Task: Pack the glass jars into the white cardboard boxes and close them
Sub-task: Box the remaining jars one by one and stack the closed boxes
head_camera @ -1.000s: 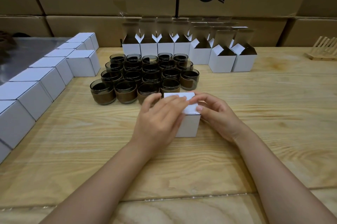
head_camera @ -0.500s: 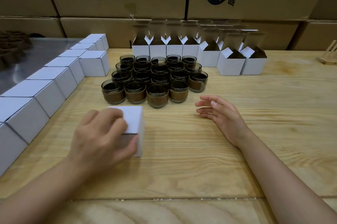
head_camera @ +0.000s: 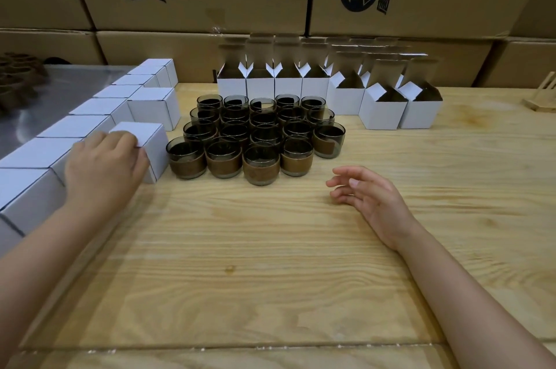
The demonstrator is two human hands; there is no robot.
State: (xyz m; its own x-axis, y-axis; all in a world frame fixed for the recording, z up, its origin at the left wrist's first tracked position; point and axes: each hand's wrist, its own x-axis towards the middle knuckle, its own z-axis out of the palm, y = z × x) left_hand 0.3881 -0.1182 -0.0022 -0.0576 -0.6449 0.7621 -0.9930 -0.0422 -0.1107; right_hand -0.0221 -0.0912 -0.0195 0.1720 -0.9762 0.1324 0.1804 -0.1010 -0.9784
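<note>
White box [head_camera: 156,149] under left hand [head_camera: 103,170], apparently gripped

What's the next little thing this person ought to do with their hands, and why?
Probably the left hand lets go of the closed white cardboard box it grips: that box already stands beside the row of closed white boxes. The right hand is empty, and many brown-banded glass jars and open white boxes wait.

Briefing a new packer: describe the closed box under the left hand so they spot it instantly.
A row of closed white boxes lines the wooden table's left edge. Two more stand inside that row; take the nearer box, right beside the front-left glass jar. Only this one has the left hand gripping it.
</note>
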